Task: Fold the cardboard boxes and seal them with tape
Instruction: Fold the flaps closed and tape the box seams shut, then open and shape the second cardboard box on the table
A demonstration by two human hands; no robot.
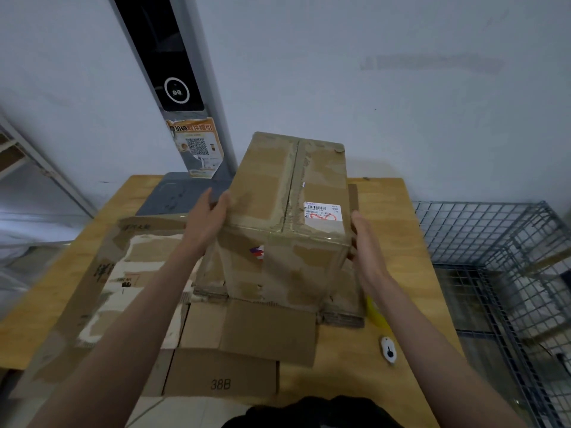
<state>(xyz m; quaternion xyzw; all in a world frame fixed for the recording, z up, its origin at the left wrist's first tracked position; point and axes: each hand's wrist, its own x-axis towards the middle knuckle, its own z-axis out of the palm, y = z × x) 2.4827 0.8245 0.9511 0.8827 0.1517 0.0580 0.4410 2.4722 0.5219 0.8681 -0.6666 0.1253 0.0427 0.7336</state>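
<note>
Two bare arms are seen, and no sleeves are worn on them. No watch, band or ring can be seen on either wrist or on the fingers that show. The left hand (pixel 206 222) and the right hand (pixel 366 245) are both bare, with no gloves. The fingers are long and thin. The nails are too blurred to be made out. At the bottom edge of the picture, a bit of dark, black clothing (pixel 312 412) is seen.

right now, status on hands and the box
Left hand and right hand clasp the assembled box by its sides. Top seam taped. Flat cardboard piled below; cutter at right.
</note>
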